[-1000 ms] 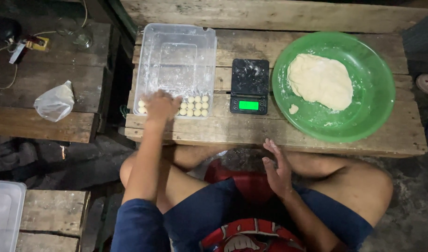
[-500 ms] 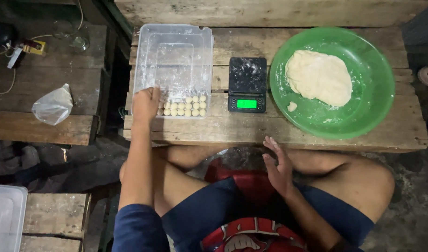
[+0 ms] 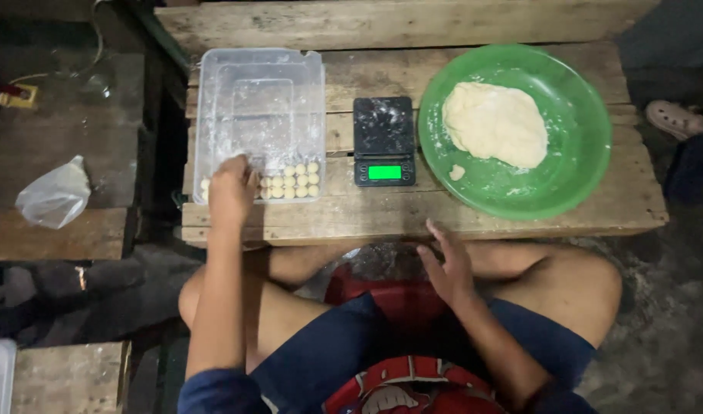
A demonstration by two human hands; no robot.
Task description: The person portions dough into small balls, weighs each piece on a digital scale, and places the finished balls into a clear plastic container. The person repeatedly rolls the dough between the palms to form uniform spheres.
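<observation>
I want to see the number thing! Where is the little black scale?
In the head view, the black scale sits in the middle of the wooden table, between the clear plastic box on its left and the green bowl of dough on its right.

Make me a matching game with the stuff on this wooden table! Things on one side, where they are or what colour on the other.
Things:
1. big dough lump
2. small dough balls
3. scale
4. left hand

Places or colours:
A. black, with a lit green screen
B. in the green bowl
C. in rows in the clear plastic tray
D. at the tray's near left corner

Pairs: 1-B, 2-C, 3-A, 4-D
</observation>
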